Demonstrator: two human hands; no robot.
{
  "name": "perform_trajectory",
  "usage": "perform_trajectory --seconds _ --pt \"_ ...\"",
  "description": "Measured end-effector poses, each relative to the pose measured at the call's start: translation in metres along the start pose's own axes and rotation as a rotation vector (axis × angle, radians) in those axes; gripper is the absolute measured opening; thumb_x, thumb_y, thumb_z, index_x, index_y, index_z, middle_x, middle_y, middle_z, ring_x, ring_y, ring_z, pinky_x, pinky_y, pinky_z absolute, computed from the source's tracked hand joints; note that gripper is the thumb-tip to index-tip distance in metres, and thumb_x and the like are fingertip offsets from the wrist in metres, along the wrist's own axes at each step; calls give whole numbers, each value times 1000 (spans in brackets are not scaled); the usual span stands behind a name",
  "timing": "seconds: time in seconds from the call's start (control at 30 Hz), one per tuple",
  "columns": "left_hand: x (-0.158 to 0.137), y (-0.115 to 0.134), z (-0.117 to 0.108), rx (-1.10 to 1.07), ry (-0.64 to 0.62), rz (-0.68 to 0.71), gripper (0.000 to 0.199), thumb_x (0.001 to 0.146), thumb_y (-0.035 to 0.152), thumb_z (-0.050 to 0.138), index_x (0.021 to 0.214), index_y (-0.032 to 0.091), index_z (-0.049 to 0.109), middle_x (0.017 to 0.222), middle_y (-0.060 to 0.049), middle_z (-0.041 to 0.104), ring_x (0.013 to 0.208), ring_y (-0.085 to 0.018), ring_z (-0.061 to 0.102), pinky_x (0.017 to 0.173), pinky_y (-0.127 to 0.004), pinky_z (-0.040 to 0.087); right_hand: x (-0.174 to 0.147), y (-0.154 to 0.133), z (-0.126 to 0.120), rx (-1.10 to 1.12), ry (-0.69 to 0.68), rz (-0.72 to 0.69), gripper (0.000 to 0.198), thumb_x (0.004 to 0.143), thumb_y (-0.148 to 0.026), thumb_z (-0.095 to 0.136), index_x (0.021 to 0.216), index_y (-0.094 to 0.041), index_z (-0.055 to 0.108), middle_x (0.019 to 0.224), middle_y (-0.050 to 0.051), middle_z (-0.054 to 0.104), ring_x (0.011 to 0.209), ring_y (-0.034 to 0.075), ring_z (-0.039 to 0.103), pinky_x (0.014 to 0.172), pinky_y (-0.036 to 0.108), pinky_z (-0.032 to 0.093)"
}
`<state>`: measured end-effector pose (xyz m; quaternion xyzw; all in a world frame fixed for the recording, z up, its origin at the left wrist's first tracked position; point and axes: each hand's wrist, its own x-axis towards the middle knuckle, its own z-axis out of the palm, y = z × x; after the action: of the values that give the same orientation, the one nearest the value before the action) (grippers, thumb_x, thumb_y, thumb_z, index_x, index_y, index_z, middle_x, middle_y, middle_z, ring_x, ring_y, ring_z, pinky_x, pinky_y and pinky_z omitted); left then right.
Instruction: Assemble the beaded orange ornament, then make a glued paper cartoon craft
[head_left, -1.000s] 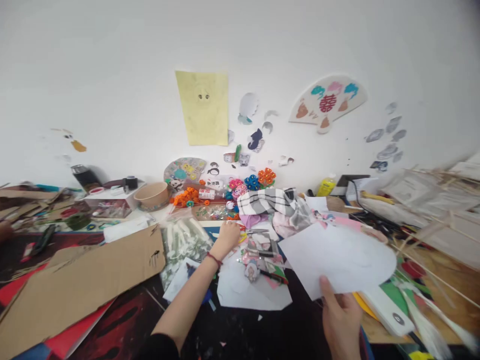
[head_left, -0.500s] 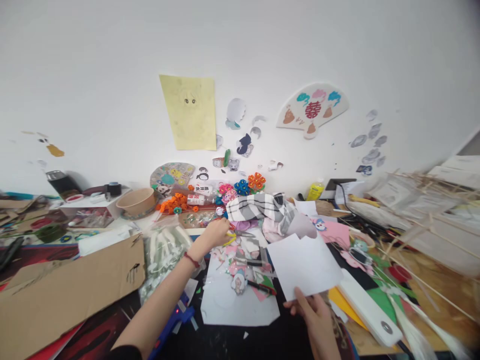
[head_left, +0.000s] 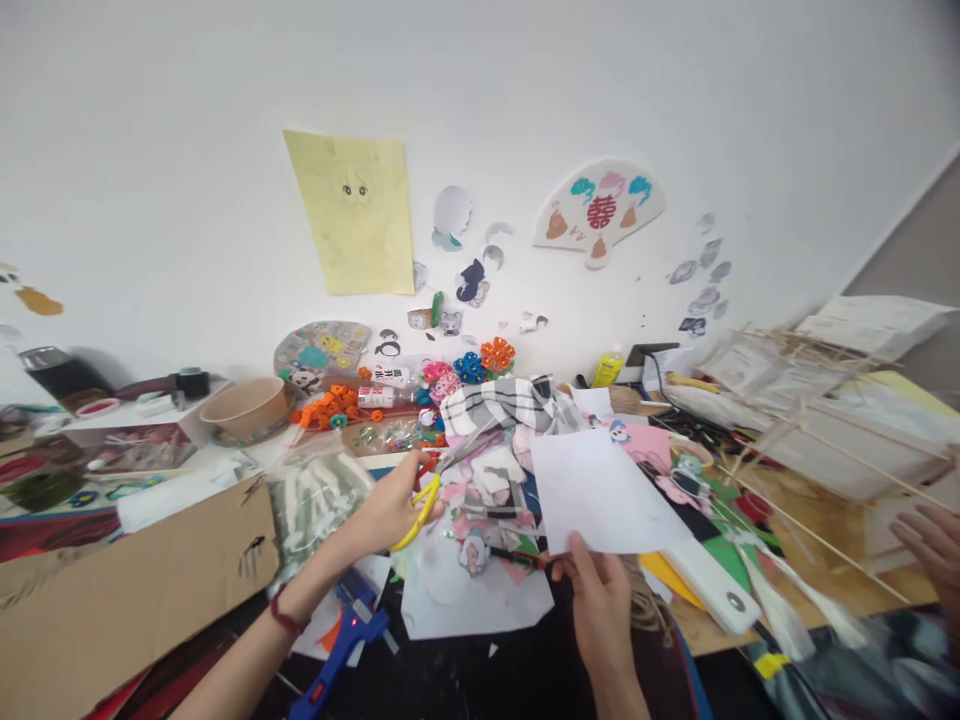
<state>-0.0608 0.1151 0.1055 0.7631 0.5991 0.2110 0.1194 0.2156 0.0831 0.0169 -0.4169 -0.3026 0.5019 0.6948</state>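
My left hand [head_left: 396, 508], with a dark red band at the wrist, is closed on scissors whose yellow handle [head_left: 424, 512] loops out below the fingers. Their grey blades point up and to the right, toward the cloth pile. A sheet of white paper [head_left: 600, 488] is pinched at its lower edge between the thumb and fingers of my right hand [head_left: 598, 585]. Between the hands, on the black table, lies another white sheet [head_left: 472, 608]. Paper scraps, a small cutout figure [head_left: 474, 552] and a dark pen [head_left: 514, 557] rest on it.
A blue glue gun [head_left: 349, 630] with a red light lies below my left forearm. Cardboard [head_left: 142, 590] and a clear bag [head_left: 319, 490] are left. Checked cloth [head_left: 502, 405] lies behind. At right are a white bar [head_left: 716, 585], thin wooden sticks and another person's hand [head_left: 930, 540].
My left hand has come back toward me with the scissors lifted. The paper in my right hand has risen slightly. Another person's hand has appeared at the right edge, and the view has turned right.
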Motion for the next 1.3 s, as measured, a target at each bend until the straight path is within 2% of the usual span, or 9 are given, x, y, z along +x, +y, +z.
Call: perform_trajectory --seconds 0.07,0.13,0.23,0.4,0.63,0.9,1.3 --pt "-5 3 0 -119 -59 47 50 80 33 59 123 18 41 120 -12 60 100 -22 62 83 -33 51 -2 4 8 31 -2 -1 34 75 -40 81 95 -16 66 75 3 71 60 16 64 51 26 47" --pt "-7 3 1 -197 -118 78 54 78 34 61 125 17 40 126 -15 56 107 -26 59 89 -38 49 -2 9 13 38 -17 -1 35 75 -39 81 96 -16 66 77 3 71 61 16 63 49 25 46" --pt "-4 3 5 -219 -168 92 52 78 41 63 120 18 43 120 -14 59 102 -27 59 87 -41 48 -1 16 19 -4 -47 1 34 76 -41 80 93 -15 67 74 4 70 58 15 60 49 26 46" --pt "3 5 11 -219 -238 56 49 79 50 64 114 20 47 107 -9 64 88 -25 61 79 -37 47 2 28 23 -88 -67 8 33 76 -43 79 87 -14 67 72 4 69 56 14 56 51 26 47" --pt "8 7 10 -177 -233 17 47 76 53 68 106 20 52 95 -6 66 80 -25 61 71 -35 44 0 31 29 -154 -98 7 34 77 -45 77 78 -14 67 68 4 68 54 13 54 50 25 44" --pt "4 -1 14 -143 -252 51 51 77 58 67 109 21 52 103 -7 66 83 -25 63 72 -34 44 3 29 30 -210 -110 -12 35 79 -47 76 76 -13 67 66 5 69 55 14 56 53 26 45" --pt "4 7 9 -158 -302 63 50 78 57 67 108 21 52 105 -7 66 86 -25 61 72 -34 44 4 23 27 -295 -146 -20 39 83 -49 72 65 -14 65 62 7 70 57 17 61 60 28 47"
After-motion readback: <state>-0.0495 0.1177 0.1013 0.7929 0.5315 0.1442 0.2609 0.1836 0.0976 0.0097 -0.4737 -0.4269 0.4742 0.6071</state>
